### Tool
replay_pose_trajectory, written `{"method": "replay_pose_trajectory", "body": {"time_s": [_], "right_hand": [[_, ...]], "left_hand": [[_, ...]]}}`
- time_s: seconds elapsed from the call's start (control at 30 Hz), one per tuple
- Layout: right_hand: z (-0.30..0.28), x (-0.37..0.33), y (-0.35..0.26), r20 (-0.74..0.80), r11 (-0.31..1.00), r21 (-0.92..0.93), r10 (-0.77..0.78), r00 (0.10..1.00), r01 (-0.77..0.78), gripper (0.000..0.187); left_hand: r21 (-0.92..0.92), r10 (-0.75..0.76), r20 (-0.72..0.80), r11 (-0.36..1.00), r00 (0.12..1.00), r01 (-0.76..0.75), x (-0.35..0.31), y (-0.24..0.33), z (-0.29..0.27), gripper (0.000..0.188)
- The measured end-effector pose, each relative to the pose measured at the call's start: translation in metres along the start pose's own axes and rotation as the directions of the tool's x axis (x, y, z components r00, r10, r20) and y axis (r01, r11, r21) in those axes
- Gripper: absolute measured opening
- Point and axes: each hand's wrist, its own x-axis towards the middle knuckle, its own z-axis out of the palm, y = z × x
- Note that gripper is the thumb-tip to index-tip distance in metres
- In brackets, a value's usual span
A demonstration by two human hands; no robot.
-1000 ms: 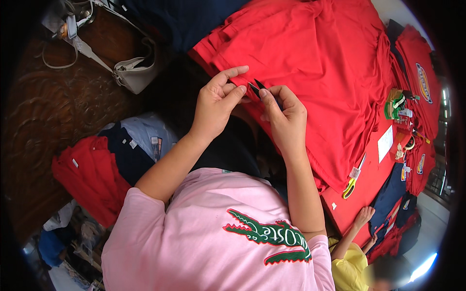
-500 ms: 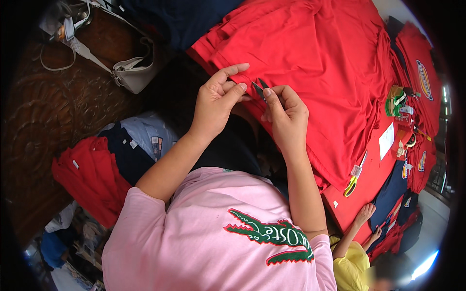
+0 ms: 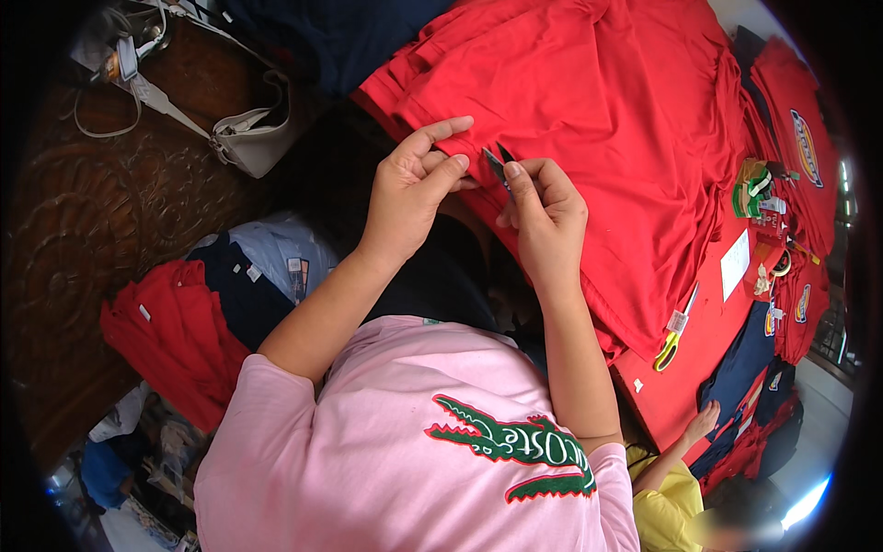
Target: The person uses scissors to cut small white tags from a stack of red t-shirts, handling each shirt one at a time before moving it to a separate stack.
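Red cloth [image 3: 589, 138] in wide folds covers the table before me. My left hand [image 3: 414, 179] pinches the cloth's near edge between thumb and curled fingers, its index finger stretched out above. In my right hand [image 3: 544, 207] is a small pair of thread snips [image 3: 498, 166], held between thumb and fingers. The snips' dark blades stand apart, their tips close to the left hand's thumb and over the cloth. My right palm hides the rest of the snips.
Yellow-handled scissors [image 3: 670, 348] and a white paper [image 3: 734, 265] lie on the red tabletop [image 3: 658, 396]. Folded garments [image 3: 170, 322] are stacked at left, near a pale handbag [image 3: 253, 143]. At lower right a person in yellow has a hand [image 3: 704, 421] on dark clothes.
The snips have shifted slightly up and to the right. My left hand has stayed almost still on the cloth. The other person's hand has moved a little; their second hand no longer shows.
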Motion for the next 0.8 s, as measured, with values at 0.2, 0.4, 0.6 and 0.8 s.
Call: {"method": "replay_pose_trajectory", "body": {"time_s": [0.2, 0.4, 0.6, 0.8], "right_hand": [[-0.0034, -0.0012, -0.0002, 0.039, 0.999, -0.031, 0.024, 0.999, -0.023, 0.02], [-0.0004, 0.0006, 0.0038, -0.025, 1.0, -0.001, 0.003, 1.0, -0.003, 0.02], [-0.0006, -0.0035, -0.0002, 0.044, 0.995, -0.096, 0.009, 0.999, -0.005, 0.021], [0.003, -0.004, -0.0019, -0.01, 0.997, -0.076, 0.013, 1.0, -0.014, 0.021]], "left_hand": [[0.003, -0.001, -0.007, 1.0, 1.0, 0.001, -0.0011, 0.0006, 0.0, 0.04], [0.017, 0.02, 0.001, 1.0, 1.0, -0.02, -0.0019, -0.0003, 0.0, 0.04], [0.032, 0.044, 0.004, 0.999, 0.999, -0.044, -0.0023, -0.0005, -0.0002, 0.04], [0.051, 0.062, 0.003, 0.997, 0.998, -0.062, -0.0024, -0.0016, 0.0024, 0.04]]}}
